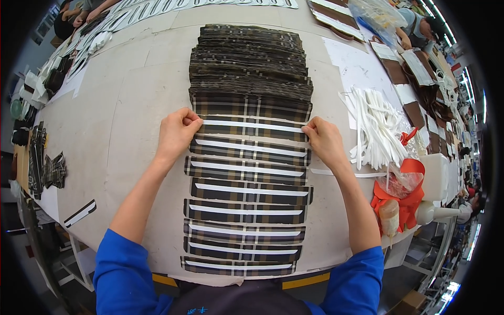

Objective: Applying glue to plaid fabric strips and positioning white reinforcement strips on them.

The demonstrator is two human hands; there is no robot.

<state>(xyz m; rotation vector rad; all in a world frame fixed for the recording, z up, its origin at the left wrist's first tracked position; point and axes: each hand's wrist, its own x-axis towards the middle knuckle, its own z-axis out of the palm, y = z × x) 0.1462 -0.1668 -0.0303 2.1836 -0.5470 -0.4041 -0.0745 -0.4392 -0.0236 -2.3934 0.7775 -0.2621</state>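
Observation:
A white strip lies lengthwise along a dark plaid fabric piece, and both my hands pinch at its ends. My left hand has thumb and fingers closed at the left end. At the right end, my right hand is closed in the same way. Toward me, several plaid pieces lie in a column, each with a white strip along it. Beyond my hands rises a thick overlapping stack of plaid pieces with no strips showing.
A heap of loose white strips lies to the right, with one single strip apart from it. Nearby are a red cloth and a glue bottle. One plaid piece rests far left. People work around the table's far side.

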